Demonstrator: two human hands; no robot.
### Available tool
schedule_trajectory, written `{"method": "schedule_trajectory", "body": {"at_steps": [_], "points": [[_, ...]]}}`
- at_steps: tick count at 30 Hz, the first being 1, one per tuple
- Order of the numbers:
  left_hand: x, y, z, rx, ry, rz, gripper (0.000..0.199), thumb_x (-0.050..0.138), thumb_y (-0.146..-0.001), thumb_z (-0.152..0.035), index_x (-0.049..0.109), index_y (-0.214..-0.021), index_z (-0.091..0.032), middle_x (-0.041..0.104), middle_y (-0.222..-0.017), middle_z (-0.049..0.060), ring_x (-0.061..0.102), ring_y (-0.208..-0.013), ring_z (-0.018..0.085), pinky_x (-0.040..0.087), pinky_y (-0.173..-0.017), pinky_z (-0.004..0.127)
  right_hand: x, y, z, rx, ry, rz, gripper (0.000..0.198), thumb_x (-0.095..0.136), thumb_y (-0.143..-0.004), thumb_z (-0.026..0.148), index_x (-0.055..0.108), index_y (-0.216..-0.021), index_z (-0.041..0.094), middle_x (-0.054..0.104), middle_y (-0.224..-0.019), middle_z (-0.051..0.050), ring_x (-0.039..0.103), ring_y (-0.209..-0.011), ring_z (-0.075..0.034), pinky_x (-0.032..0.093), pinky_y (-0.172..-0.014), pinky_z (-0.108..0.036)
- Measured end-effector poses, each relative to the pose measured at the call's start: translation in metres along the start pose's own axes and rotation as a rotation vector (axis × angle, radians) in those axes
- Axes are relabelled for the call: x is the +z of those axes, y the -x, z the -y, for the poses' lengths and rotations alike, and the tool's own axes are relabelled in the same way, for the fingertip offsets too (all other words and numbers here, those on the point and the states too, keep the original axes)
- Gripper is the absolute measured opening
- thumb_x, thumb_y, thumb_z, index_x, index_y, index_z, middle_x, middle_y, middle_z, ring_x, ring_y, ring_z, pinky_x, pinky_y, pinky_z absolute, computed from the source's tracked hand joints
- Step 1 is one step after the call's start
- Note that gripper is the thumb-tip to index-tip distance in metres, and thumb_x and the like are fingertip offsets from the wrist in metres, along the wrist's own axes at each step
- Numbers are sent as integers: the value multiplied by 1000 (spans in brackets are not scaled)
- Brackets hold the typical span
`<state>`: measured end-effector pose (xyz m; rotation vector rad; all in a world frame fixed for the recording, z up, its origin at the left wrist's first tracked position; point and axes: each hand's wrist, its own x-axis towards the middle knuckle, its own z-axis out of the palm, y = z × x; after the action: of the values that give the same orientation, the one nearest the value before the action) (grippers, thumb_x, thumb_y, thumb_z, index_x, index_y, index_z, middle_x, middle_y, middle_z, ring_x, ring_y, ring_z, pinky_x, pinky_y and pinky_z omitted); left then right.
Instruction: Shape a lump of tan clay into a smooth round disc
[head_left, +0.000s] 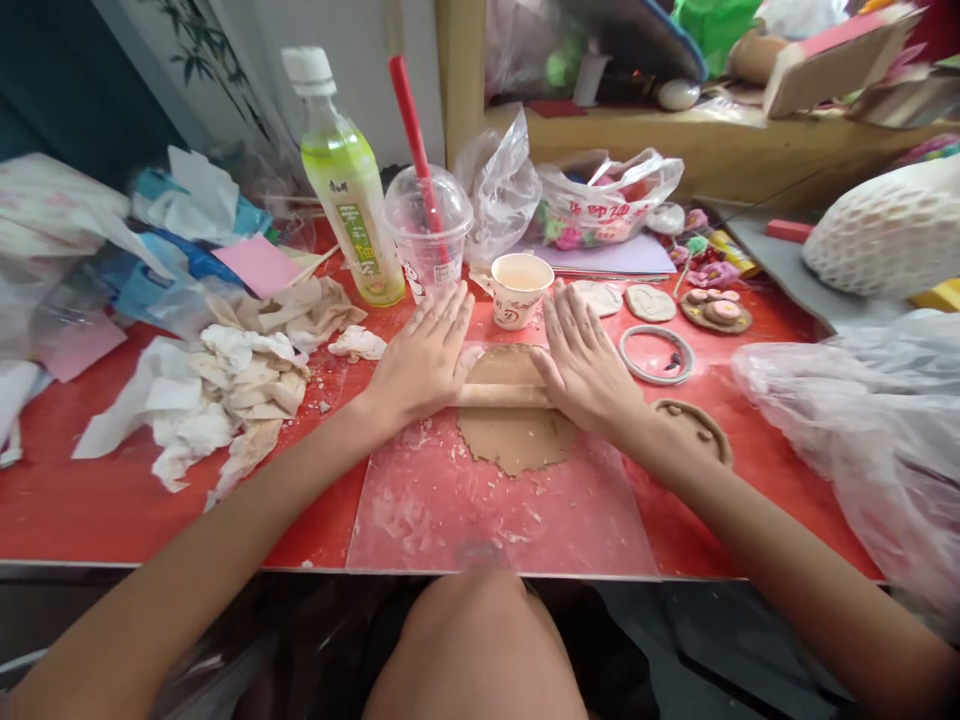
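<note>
A wooden rolling pin (504, 397) lies crosswise on a flat, ragged-edged sheet of brown clay (517, 440). My left hand (426, 358) rests flat over the pin's left end, fingers stretched forward. Over the right end lies my right hand (589, 362), also flat with the fingers extended. Both palms press on the pin without wrapping round it, and they hide its ends. Under the clay is a clear plastic sheet (420, 520) with pale smears. A paper cup (521, 290) of cloudy liquid stands just beyond the clay, between my fingertips.
Crumpled tissues (247, 380) lie left. A green drink bottle (352, 200) and a plastic cup (429, 230) with a red straw stand behind. To the right are a ring (658, 355), clay pieces (649, 303), a round clay piece (697, 430) partly behind my forearm, and plastic bags (847, 400).
</note>
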<state>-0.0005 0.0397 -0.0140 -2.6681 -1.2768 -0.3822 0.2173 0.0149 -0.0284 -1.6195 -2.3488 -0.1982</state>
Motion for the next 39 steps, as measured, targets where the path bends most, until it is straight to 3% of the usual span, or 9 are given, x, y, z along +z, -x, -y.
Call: {"method": "schedule_trajectory", "body": {"at_steps": [3,10,12,20,23,26,31,34,39], "points": [[-3,10,-4,10,8,35,58,27,-95,-34,24,-141,1,21,-151,18,15,-142,24,16,-116,43,-4,10,5,-11,10,8,65,13,-96,45,10,-146,3,8,-153,-16,0,-142,-22,10,-116,-47],[-39,107,-48,203,96,233,54,32,-94,-37,35,-138,-7,31,-148,14,24,-139,23,30,-111,40,-40,118,37,-311,-12,164,72,29,-94,48,3,-148,8,10,-154,-12,5,-143,-21,23,-114,-39],[-34,98,-43,170,86,205,54,29,-95,-37,34,-139,-5,31,-147,15,24,-139,23,29,-112,42,-35,108,33,-304,-7,148,71,27,-95,48,1,-148,9,10,-154,-11,4,-143,-20,21,-114,-40],[1,-4,6,-74,-11,-76,58,22,-95,-34,21,-143,-3,18,-152,15,13,-142,23,12,-116,43,8,-10,-8,-18,33,-25,62,11,-97,42,-5,-147,9,-1,-154,-10,-4,-142,-21,8,-116,-48],[-2,8,0,-59,11,-2,58,23,-95,-35,23,-142,-1,18,-152,17,13,-142,24,13,-116,44,3,6,-2,-13,30,-30,61,12,-97,40,-8,-147,12,-4,-154,-9,-4,-142,-22,10,-115,-48],[-11,51,-21,-5,41,141,57,24,-95,-35,33,-139,0,31,-147,18,25,-139,24,21,-115,42,-14,54,20,-59,39,51,64,18,-96,42,-5,-147,11,1,-154,-11,1,-142,-23,15,-115,-47],[-28,110,-50,36,16,109,56,31,-93,-36,35,-138,-2,34,-145,18,28,-137,27,30,-111,43,-34,116,45,-167,41,119,67,22,-96,41,-6,-147,9,11,-154,-11,6,-143,-20,20,-115,-42],[-25,100,-46,20,25,130,58,29,-94,-37,32,-139,-1,31,-147,18,26,-138,26,27,-112,44,-30,105,39,-154,42,116,65,20,-96,41,-5,-147,10,10,-154,-11,4,-143,-19,18,-115,-42],[-5,31,-11,-74,26,87,59,22,-95,-35,25,-141,1,22,-150,19,16,-141,25,14,-116,43,-7,33,12,-6,51,58,65,8,-96,45,8,-147,5,7,-153,-15,1,-143,-21,8,-116,-46]]}}
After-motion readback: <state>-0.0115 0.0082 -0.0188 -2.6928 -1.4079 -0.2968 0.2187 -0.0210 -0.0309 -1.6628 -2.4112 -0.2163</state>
